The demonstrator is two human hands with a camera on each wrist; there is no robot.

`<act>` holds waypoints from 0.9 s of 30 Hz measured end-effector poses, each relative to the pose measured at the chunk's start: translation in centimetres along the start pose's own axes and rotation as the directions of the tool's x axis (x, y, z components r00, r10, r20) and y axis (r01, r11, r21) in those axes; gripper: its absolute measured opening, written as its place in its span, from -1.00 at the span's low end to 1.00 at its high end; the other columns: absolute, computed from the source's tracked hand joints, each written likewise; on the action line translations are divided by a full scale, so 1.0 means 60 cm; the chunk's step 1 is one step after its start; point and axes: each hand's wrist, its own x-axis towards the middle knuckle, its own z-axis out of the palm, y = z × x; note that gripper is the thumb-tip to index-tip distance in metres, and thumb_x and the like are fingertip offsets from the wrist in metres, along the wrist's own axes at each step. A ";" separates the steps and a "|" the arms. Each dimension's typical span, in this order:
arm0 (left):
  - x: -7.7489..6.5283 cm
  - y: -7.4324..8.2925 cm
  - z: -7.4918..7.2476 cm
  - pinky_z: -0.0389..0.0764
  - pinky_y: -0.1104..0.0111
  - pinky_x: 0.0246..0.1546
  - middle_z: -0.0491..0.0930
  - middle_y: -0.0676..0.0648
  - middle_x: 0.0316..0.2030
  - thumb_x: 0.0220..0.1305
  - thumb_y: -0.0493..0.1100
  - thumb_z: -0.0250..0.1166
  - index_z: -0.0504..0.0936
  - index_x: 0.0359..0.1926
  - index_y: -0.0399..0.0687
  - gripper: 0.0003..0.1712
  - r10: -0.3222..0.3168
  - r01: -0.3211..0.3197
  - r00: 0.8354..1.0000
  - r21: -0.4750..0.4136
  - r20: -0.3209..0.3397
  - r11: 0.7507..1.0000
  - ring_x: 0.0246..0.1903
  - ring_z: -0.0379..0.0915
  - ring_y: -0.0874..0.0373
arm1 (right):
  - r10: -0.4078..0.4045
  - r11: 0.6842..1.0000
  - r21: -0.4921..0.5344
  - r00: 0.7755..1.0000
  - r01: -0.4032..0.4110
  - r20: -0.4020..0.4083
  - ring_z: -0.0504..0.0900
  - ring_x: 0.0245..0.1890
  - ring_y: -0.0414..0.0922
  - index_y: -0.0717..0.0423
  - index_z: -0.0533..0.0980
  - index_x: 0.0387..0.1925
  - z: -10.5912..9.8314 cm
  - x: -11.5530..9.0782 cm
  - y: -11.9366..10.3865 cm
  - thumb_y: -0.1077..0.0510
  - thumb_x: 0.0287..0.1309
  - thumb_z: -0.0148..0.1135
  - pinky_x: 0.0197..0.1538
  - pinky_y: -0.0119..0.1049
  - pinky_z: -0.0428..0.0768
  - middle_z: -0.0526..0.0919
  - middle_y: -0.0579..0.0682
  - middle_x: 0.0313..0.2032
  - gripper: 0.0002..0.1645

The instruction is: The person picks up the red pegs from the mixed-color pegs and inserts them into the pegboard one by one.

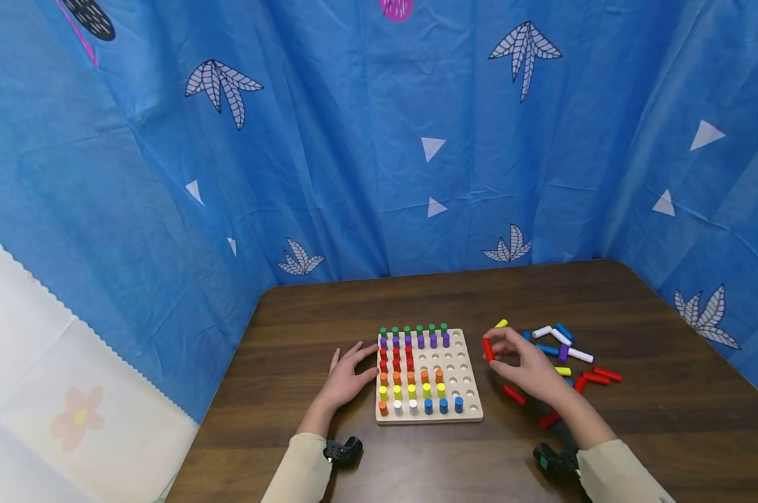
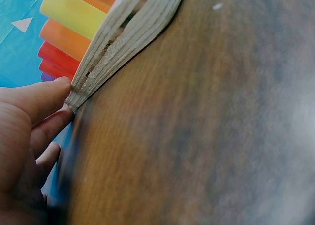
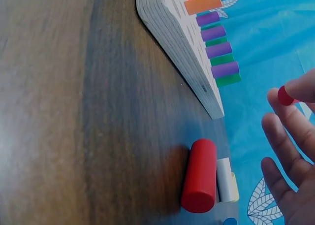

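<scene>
A square wooden pegboard [image 1: 429, 422] lies on the table, with rows of green, purple, red, orange, yellow, white and blue pegs standing in its holes. Its right-hand columns show bare holes, as does part of the red rows. My left hand [image 1: 343, 383] touches the board's left edge with thumb and fingertips, fingers extended; the left wrist view shows them against the plywood side. Between thumb and fingers, my right hand [image 1: 525, 363] pinches a red peg [image 1: 488, 349], raised just right of the board. Below that hand lies another red peg [image 1: 514, 395].
Loose pegs lie scattered right of the board, including a white peg [image 1: 580, 355], a purple peg [image 1: 564, 352] and a red peg [image 1: 607, 374]. A blue patterned curtain [image 1: 379, 175] hangs behind the brown wooden table [image 1: 278, 335]. Each wrist wears a small black camera.
</scene>
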 end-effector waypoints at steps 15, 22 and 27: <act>0.000 -0.002 0.000 -0.36 -0.23 0.52 0.38 -0.15 0.42 0.35 0.01 0.30 0.50 0.36 0.10 -0.42 0.000 0.000 1.000 -0.013 0.003 1.000 0.53 0.08 -0.12 | -0.044 0.998 0.034 0.998 0.046 -0.044 0.62 -0.24 -0.24 -0.06 0.46 0.07 0.007 0.010 0.002 0.17 0.34 0.24 -0.17 -0.39 0.63 0.73 -0.03 -0.23 -0.69; 0.000 -0.003 0.001 -0.37 -0.23 0.52 0.38 -0.14 0.42 0.35 0.00 0.30 0.49 0.37 0.11 -0.42 -0.005 0.005 1.000 -0.005 0.004 1.000 0.53 0.07 -0.13 | -0.068 0.997 0.037 0.995 0.071 -0.074 0.62 -0.23 -0.24 -0.03 0.50 0.03 0.015 0.017 -0.006 0.22 0.32 0.26 -0.12 -0.34 0.65 0.73 -0.08 -0.21 -0.72; -0.001 -0.004 0.002 -0.37 -0.23 0.52 0.38 -0.15 0.42 0.35 0.00 0.30 0.49 0.37 0.11 -0.42 -0.005 0.005 1.000 -0.004 0.004 1.000 0.53 0.07 -0.12 | -0.060 0.998 0.022 0.995 0.061 -0.076 0.63 -0.19 -0.22 -0.01 0.52 0.06 0.020 0.022 -0.011 0.20 0.31 0.28 -0.08 -0.34 0.64 0.73 -0.13 -0.22 -0.69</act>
